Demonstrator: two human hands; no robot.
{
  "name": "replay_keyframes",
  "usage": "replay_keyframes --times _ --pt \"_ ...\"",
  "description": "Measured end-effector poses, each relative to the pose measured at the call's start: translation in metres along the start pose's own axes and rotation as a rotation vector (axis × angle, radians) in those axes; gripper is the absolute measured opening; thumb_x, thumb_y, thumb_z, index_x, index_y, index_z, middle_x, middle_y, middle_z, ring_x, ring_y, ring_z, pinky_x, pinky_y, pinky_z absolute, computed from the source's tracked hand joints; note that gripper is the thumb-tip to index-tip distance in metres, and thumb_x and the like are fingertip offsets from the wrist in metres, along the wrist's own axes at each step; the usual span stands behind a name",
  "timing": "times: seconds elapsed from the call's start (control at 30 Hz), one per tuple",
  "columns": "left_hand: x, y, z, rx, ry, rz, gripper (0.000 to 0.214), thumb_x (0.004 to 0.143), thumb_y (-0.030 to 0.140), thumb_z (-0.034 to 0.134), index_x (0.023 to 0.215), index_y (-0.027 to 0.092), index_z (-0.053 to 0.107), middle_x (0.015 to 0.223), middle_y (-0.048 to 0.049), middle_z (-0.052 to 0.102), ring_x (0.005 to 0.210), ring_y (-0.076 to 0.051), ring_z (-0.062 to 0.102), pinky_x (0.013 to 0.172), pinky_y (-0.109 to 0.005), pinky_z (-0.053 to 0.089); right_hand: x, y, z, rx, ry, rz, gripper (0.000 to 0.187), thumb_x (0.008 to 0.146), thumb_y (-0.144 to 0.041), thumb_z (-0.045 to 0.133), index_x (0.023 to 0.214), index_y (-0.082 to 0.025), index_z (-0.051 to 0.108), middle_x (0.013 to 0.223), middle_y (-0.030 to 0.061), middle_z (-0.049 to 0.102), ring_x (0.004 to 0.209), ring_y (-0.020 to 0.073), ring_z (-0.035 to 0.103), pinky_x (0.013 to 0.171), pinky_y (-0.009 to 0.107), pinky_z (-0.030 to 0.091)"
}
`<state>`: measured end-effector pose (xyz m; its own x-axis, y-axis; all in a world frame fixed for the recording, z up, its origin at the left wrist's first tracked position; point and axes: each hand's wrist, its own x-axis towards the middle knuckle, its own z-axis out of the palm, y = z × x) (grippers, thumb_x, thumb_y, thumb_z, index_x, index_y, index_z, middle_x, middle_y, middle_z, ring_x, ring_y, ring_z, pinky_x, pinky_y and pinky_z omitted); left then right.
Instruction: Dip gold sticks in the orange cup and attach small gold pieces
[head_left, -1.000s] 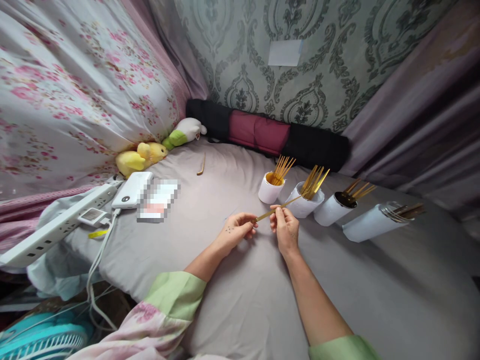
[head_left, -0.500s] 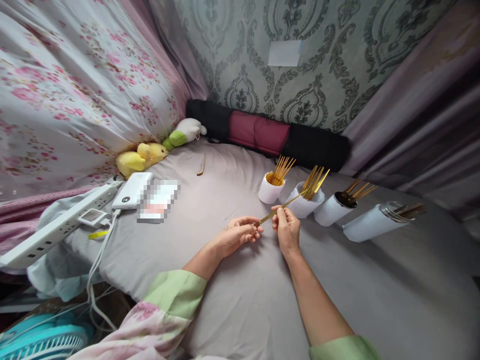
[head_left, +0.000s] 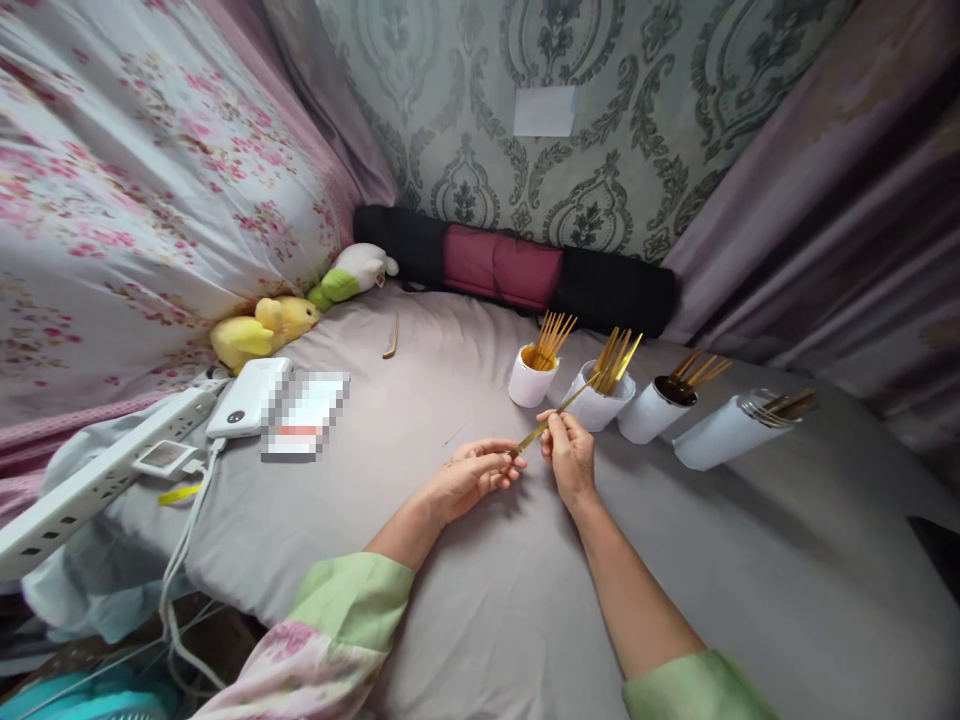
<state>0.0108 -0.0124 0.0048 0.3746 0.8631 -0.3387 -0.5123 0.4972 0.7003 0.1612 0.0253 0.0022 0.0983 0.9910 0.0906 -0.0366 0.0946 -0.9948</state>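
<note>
- We find the stick (head_left: 531,438) slanting between the two hands, raised over the grey sheet (head_left: 480,590); its far end lies across the view of the second cup (head_left: 609,412), and we cannot tell whether it touches there.
- The left grip (head_left: 474,474) is closed at the near end, thumb and finger pinching it; the very end is hidden from us.
- The right grip (head_left: 573,460) pinches it further along, thumb against fingers, with the thin part running on beyond.
- We judge it very light, so fingertips alone should carry it.
- It looks thin and golden, wider near the left grip and slimmer towards the far end. We would expect it to be fairly stiff lengthwise, yet easy to bend or snap sideways at the slim part.
- Its sheen suggests a smooth face that may turn or slide in a loose pinch.
- We would hold the wide part by its flat faces, a second pinch steadying it near the middle, and keep pressure off the slim end.
- The first cup (head_left: 532,386) and the second cup hold similar sticks, bunched and standing up, which we would take by their upper ends.
</note>
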Motion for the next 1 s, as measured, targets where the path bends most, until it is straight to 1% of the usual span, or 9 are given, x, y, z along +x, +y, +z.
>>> replay_keyframes --times 0.17,0.3,0.57,0.77,1.0 --pt "-0.001 -0.001 0.0 0.007 -0.031 -0.006 0.032 0.07 0.011 0.068 0.101 0.007 0.059 0.089 -0.0129 0.065 0.07 -0.011 0.061 0.062 -0.021 0.046 0.0 -0.001 -0.001 0.003 -0.004 -0.003 0.028 0.078 -0.046 0.05 0.076 -0.018 0.056 0.051 -0.0066 0.04 0.041 0.0056 0.034 0.037 0.018 0.026" --pt "-0.001 -0.003 0.0 0.018 -0.045 -0.021 0.033 0.071 0.011 0.067 0.102 0.007 0.058 0.089 -0.0122 0.065 0.067 -0.01 0.06 0.061 -0.02 0.046 0.0 -0.002 -0.002 -0.005 -0.014 -0.002 0.027 0.079 -0.044 0.05 0.076 -0.017 0.056 0.05 -0.0066 0.039 0.04 0.0055 0.032 0.037 0.018 0.025" --pt "0.0 -0.003 -0.001 0.026 -0.048 -0.042 0.032 0.071 0.01 0.067 0.101 0.007 0.057 0.09 -0.0125 0.065 0.067 -0.009 0.059 0.061 -0.019 0.046 0.001 -0.001 -0.003 -0.083 -0.028 -0.019 0.03 0.081 -0.044 0.046 0.078 -0.017 0.057 0.049 -0.0069 0.038 0.039 0.0056 0.032 0.038 0.019 0.025" --pt "0.0 -0.004 -0.002 0.025 -0.062 -0.045 0.031 0.07 0.01 0.067 0.1 0.007 0.058 0.09 -0.0128 0.065 0.067 -0.009 0.059 0.061 -0.019 0.046 0.003 -0.003 -0.006 -0.136 -0.002 -0.016 0.034 0.08 -0.048 0.046 0.08 -0.016 0.058 0.05 -0.0063 0.04 0.04 0.0058 0.033 0.039 0.02 0.026" --pt "0.001 -0.005 -0.003 0.016 -0.063 -0.054 0.031 0.07 0.009 0.067 0.099 0.007 0.057 0.089 -0.013 0.065 0.067 -0.01 0.059 0.061 -0.019 0.047 0.01 -0.015 -0.011 -0.16 0.047 -0.038 0.035 0.081 -0.049 0.045 0.082 -0.017 0.059 0.052 -0.0052 0.041 0.04 0.0061 0.034 0.038 0.02 0.027"
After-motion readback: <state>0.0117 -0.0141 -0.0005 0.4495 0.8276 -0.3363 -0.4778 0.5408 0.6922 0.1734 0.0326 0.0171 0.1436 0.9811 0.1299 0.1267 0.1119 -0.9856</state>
